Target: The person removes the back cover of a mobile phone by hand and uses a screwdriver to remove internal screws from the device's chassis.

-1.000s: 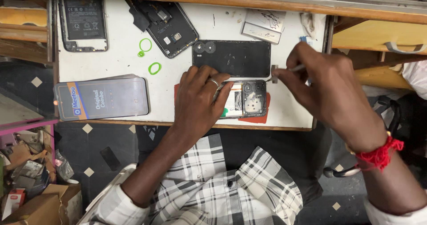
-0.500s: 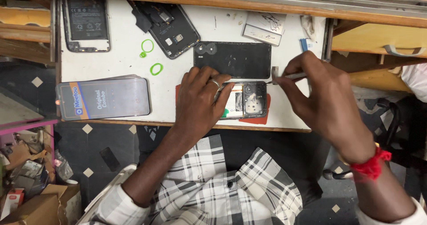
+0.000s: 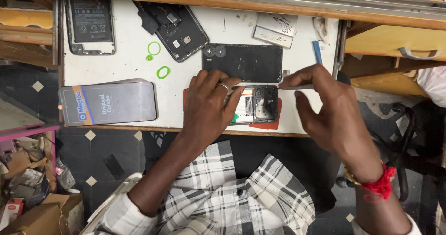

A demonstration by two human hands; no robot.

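My left hand (image 3: 209, 102) lies flat on an opened phone (image 3: 258, 105) and pins it to a red mat (image 3: 272, 125) near the front edge of the white table (image 3: 130, 72). Only the phone's right end with the camera block shows past my fingers. My right hand (image 3: 325, 107) pinches a thin metal tool (image 3: 297, 87), its tip at the phone's top right corner. A black phone back cover (image 3: 246, 62) lies just behind the phone, touching its far edge.
A dismantled phone frame (image 3: 179, 30) and another phone body with its battery (image 3: 90, 25) lie at the back left. Two green rings (image 3: 162, 72) sit mid-table. A boxed screen (image 3: 108, 103) lies at the front left, small grey boxes (image 3: 274, 30) and a blue tool (image 3: 317, 52) at the back right.
My right hand has drawn down and towards me with the tool, its tip now nearer the phone's corner. My left hand has stayed on the phone.
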